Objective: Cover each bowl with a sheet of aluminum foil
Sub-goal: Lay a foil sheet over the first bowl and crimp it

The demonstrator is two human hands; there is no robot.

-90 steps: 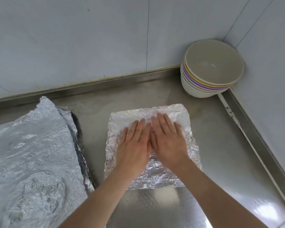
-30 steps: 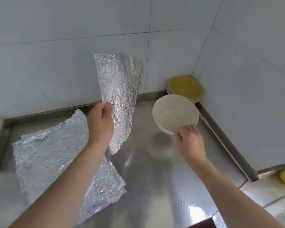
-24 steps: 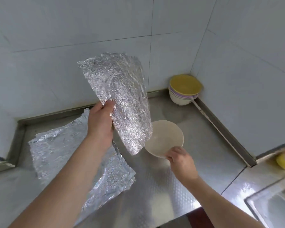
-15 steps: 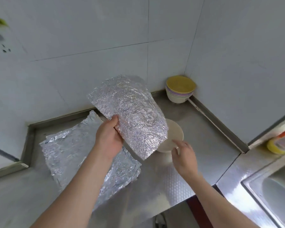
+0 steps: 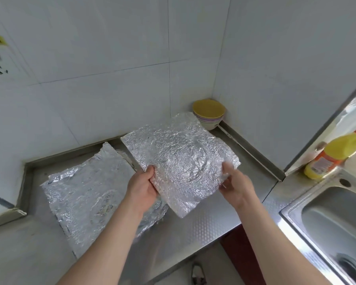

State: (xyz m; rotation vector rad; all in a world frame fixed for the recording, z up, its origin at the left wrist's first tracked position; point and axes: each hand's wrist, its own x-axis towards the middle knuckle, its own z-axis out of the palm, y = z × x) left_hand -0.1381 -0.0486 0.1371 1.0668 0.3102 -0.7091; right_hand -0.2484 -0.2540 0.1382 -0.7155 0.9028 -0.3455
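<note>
Two hands grasp sheet (image 5: pixel 179 161): left hand (image 5: pixel 142 190) at near edge, right hand (image 5: pixel 233 186) opposite. Bowl unseen; centre your sheet over it before crimping.

No writing that I am managing to read.
I am looking at the orange label (image 5: pixel 322 162) on the yellow bottle (image 5: pixel 344 146) at my right, but its print is blurring too much to read; the dark marks (image 5: pixel 3 72) on the wall (image 5: pixel 95 58) at my left are forming no clear letters.
</note>
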